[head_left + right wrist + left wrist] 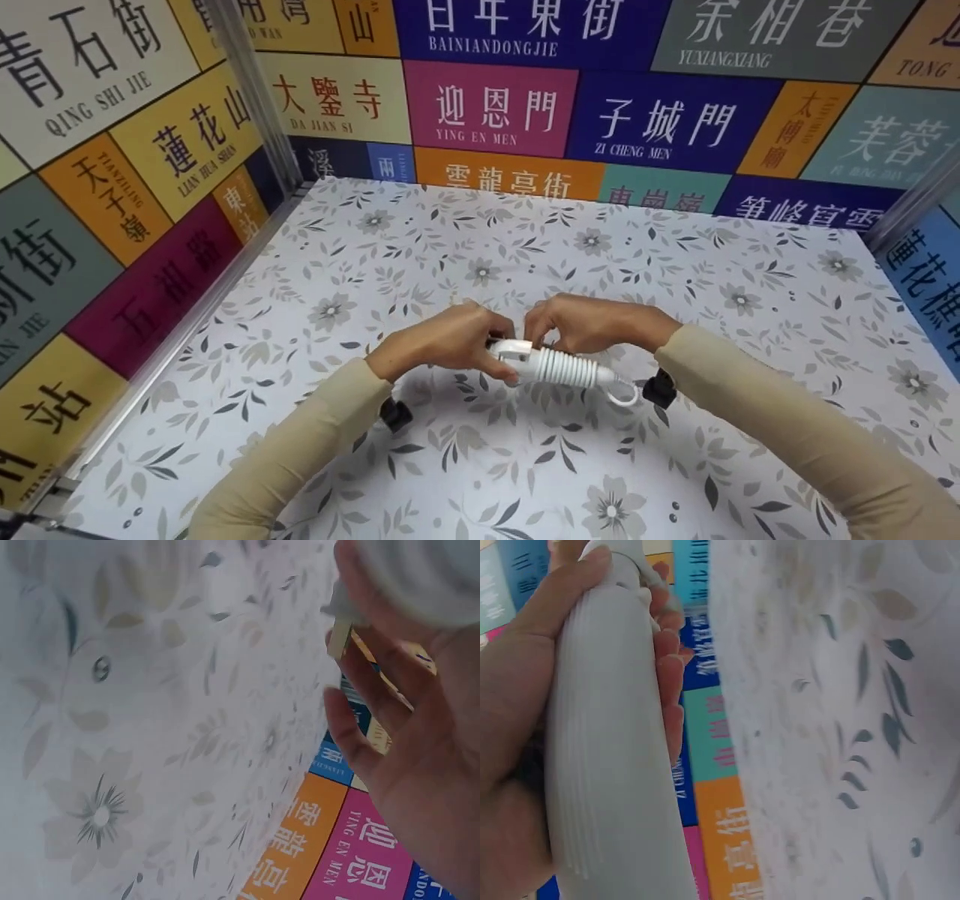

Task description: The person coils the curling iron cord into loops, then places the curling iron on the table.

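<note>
A white corded appliance (514, 354) hangs over the table, its white cord (568, 369) wound in several turns round the body, with a loop at its right end. My left hand (450, 335) grips the left end, thumb on the near side. In the left wrist view the long white body (619, 735) shows fine ridges, the thumb near its narrow top and the fingers behind. My right hand (581, 322) is behind the coils; in the right wrist view its fingers pinch a small pale plug (342, 619) with a flat brass-coloured prong. Blurred white coils (427, 574) partly cover that hand.
A white table cover (480, 480) printed with grey flowers and leaves lies under both hands. Panels (491, 109) with coloured street-name lettering stand along the back and both sides. Dark wrist devices (660, 390) sit below the beige sleeves (757, 412).
</note>
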The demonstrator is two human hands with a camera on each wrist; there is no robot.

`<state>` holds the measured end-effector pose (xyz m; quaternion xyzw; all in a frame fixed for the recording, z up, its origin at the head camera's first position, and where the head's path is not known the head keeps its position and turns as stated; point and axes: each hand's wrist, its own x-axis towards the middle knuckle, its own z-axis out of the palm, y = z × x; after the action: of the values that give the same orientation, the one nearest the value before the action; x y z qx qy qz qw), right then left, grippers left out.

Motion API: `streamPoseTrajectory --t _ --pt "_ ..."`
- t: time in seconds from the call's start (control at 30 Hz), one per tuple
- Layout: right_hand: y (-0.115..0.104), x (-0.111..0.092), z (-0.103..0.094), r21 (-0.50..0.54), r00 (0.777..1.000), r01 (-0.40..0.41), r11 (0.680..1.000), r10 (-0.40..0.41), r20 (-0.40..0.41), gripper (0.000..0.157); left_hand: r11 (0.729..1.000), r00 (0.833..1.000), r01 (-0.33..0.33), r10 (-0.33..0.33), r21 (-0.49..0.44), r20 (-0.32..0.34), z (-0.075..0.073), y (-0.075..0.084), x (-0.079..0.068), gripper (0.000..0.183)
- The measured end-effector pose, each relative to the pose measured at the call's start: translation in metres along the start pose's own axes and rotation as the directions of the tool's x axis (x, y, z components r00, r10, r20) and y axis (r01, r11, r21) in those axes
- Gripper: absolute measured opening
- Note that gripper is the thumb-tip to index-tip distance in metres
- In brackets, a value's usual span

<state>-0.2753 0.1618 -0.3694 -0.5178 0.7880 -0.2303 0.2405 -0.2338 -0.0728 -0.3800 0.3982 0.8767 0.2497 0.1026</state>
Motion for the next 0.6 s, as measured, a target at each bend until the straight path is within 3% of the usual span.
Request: streamPoseTrajectory --t 0.17,0.37,0.6 --pt "0.015 0.004 0.008 -0.179 0.999 -0.005 0.984 -0.004 -0.053 0.028 0.997 0.998 0.062 -0.063 0.036 0.027 0.014 -0.016 0.015 0.036" --pt "0.030 0.011 0.014 -0.295 0.997 -0.038 0.955 0.019 -0.068 0.038 0.993 0.992 0.110 -0.111 0.034 0.058 0.025 -0.029 0.029 0.038" --pt "0.041 0.019 0.027 -0.433 0.995 -0.068 0.899 0.033 -0.089 0.023 1.000 0.990 0.019 -0.016 -0.024 0.139 0.030 -0.039 0.038 0.030"
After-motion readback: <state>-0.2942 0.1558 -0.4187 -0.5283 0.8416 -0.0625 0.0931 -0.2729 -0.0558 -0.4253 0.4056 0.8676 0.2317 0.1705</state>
